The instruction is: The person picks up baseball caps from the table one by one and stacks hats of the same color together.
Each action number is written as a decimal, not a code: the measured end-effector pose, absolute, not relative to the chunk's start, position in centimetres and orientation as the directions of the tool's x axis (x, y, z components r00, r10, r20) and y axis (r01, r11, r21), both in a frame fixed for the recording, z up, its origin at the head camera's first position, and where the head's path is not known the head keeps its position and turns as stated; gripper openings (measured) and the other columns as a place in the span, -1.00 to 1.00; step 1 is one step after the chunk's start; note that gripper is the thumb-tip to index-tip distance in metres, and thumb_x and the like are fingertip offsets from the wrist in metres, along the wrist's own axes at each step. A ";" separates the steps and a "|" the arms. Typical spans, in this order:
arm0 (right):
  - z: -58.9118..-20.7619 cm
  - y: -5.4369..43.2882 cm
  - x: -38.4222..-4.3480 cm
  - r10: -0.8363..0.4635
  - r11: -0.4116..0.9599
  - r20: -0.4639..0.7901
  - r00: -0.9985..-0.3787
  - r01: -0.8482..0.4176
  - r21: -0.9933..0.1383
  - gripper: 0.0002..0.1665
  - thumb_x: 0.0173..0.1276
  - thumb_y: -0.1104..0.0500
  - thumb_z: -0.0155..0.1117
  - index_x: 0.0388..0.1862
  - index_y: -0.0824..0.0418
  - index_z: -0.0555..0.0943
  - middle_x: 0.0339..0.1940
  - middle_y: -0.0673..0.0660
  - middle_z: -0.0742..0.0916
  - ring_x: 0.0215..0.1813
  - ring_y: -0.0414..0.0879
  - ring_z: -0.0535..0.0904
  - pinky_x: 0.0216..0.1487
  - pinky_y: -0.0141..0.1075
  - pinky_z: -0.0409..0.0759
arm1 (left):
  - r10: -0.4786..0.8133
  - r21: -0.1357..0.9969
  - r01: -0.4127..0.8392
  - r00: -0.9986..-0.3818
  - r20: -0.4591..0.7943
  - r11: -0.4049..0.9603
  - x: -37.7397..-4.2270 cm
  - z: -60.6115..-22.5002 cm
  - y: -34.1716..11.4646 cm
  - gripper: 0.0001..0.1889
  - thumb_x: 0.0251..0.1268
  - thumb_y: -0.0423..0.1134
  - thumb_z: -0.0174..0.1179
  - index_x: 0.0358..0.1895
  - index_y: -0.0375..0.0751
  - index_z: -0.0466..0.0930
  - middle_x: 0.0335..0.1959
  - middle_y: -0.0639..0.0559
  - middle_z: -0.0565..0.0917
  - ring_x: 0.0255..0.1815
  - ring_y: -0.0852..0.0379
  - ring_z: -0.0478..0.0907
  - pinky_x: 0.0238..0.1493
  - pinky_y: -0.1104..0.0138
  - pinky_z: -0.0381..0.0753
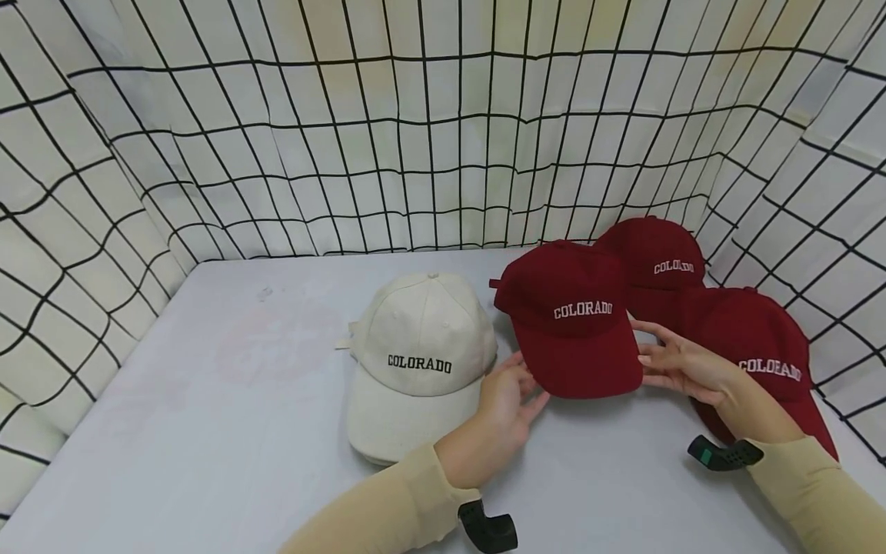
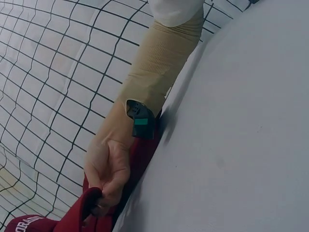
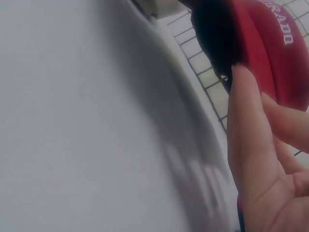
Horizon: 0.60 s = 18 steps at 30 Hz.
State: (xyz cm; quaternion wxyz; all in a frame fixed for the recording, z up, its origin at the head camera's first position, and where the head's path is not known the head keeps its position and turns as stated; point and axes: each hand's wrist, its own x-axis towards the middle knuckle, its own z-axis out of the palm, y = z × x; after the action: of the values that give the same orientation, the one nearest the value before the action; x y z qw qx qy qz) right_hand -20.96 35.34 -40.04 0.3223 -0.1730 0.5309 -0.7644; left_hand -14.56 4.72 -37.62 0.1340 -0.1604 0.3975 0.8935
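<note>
A checked cloth wall (image 1: pixel 443 138) encloses the white table (image 1: pixel 208 369). A white cap (image 1: pixel 422 323) sits near the table's middle, brim toward the person. Over on the right, a near red cap (image 1: pixel 761 331) and a far red cap (image 1: pixel 657 250) overlap from where I stand. Between white and red, the held red cap (image 1: pixel 574 346) hangs above the table, slightly tilted. The left hand (image 1: pixel 493 412) has bent fingers and a parted thumb holding its left edge; the right hand (image 1: pixel 692 369) is partly closed, pinching the brim's other side. I can't tell how firmly either grips.

That light hold worries me: should one side slip, the cap could swing and drop. The left knuckles are close enough to nudge the white cap, and the right forearm could drag the near red cap. The little strap end (image 1: pixel 494 283) might snag.
</note>
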 end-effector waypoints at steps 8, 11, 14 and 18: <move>-40.2 35.9 -20.3 -0.700 -0.160 -0.070 -0.711 0.252 -0.954 -0.27 0.62 0.49 -0.19 0.45 -0.26 0.40 0.26 0.03 0.66 0.21 -0.10 0.64 0.15 -0.20 0.64 | 0.174 0.726 -0.410 -0.908 -0.381 -0.552 -14.2 -37.7 4.0 -0.28 0.14 -0.59 -0.16 0.50 -0.47 0.21 0.38 -0.28 0.44 0.09 0.01 0.45 0.48 -0.13 0.21; -40.3 36.0 -20.2 -0.714 -0.148 -0.067 -0.697 0.243 -0.959 -0.24 0.61 0.51 -0.20 0.46 -0.26 0.38 0.26 0.04 0.66 0.22 -0.08 0.64 0.16 -0.19 0.64 | 0.195 0.747 -0.418 -0.907 -0.372 -0.516 -13.9 -37.8 3.7 -0.31 0.19 -0.57 -0.13 0.49 -0.48 0.22 0.36 -0.27 0.46 0.10 -0.01 0.47 0.47 -0.15 0.21; -40.2 36.0 -20.1 -0.717 -0.118 -0.081 -0.692 0.235 -0.965 -0.25 0.60 0.51 -0.19 0.45 -0.25 0.36 0.23 0.06 0.68 0.22 -0.07 0.64 0.16 -0.16 0.63 | 0.218 0.759 -0.432 -0.902 -0.374 -0.487 -13.8 -37.9 3.5 -0.35 0.24 -0.55 -0.11 0.48 -0.50 0.24 0.33 -0.26 0.48 0.16 -0.08 0.47 0.46 -0.16 0.21; -40.2 36.1 -19.9 -0.719 -0.069 -0.107 -0.686 0.224 -0.972 -0.29 0.59 0.50 -0.16 0.41 -0.24 0.35 0.16 0.08 0.72 0.19 -0.07 0.66 0.16 -0.13 0.63 | 0.248 0.758 -0.466 -0.885 -0.395 -0.456 -13.7 -38.1 3.1 -0.38 0.28 -0.53 -0.10 0.47 -0.53 0.24 0.30 -0.25 0.47 0.27 -0.17 0.43 0.47 -0.15 0.22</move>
State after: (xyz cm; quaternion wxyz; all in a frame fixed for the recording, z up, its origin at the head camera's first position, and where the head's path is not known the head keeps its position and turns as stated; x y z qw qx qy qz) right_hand -19.91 36.06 -40.25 0.3367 -0.2086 0.5935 -0.7006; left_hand -13.70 3.11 -38.09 0.2111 -0.1145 0.4766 0.8456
